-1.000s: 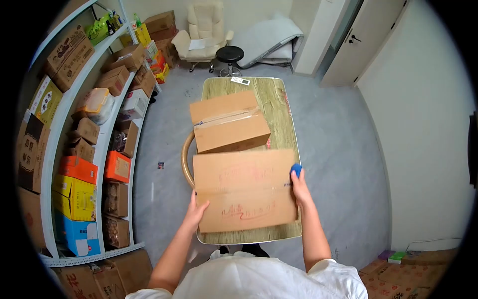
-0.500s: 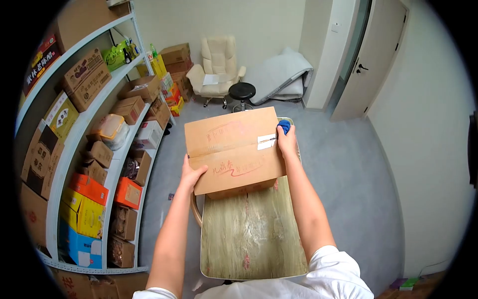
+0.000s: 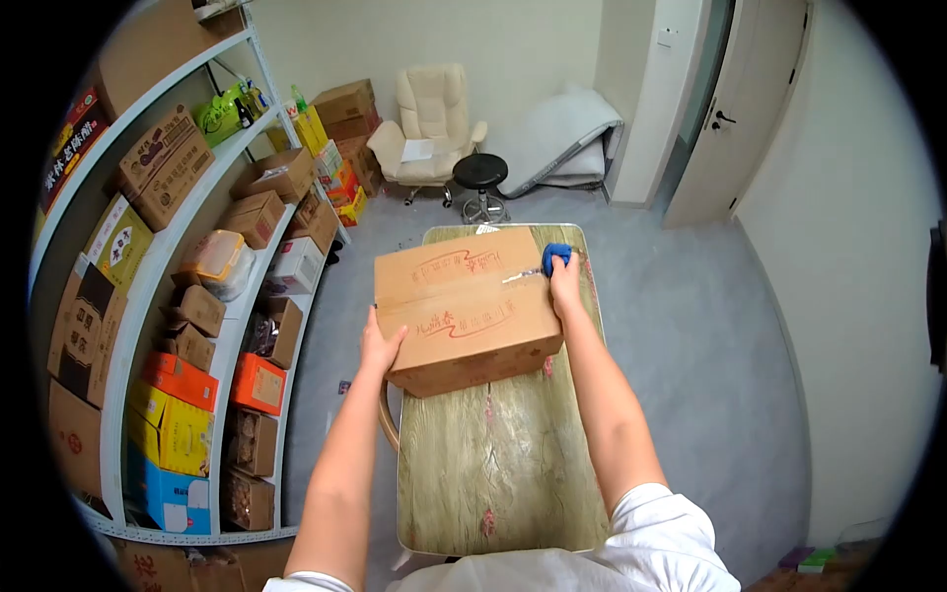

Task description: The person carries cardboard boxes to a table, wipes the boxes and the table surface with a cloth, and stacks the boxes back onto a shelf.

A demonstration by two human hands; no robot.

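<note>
- While a second ago the carton (image 3: 459, 308) stood at the near part of the table (image 3: 493, 483), it now sits over the far part, away from the person's body, with more of the wood-patterned top showing on the near side.
- Left hand (image 3: 379, 345): closed about the carton's near left corner, thumb lying on the top, fingers against the left end and mostly hidden.
- Right hand (image 3: 565, 284): curled around a blue item (image 3: 555, 257) at the carton's right end. The blue item's exact nature cannot be told.
- Carton condition: top flaps meet along a middle seam; red handwriting on both sides of the seam; a shiny strip (image 3: 523, 276) lies by the right end of it.
- Compared with half a second ago, the near face shows more fully and the top appears to lie flatter. Judged from this, the carton is being settled and squared between the two hands.
- A second carton, seen beyond it a second ago, cannot now be made out separately; whether it lies underneath or behind cannot be determined.
- Surroundings: a black stool (image 3: 480, 173) and a cream armchair (image 3: 432, 118) stand past the table's far end.
</note>
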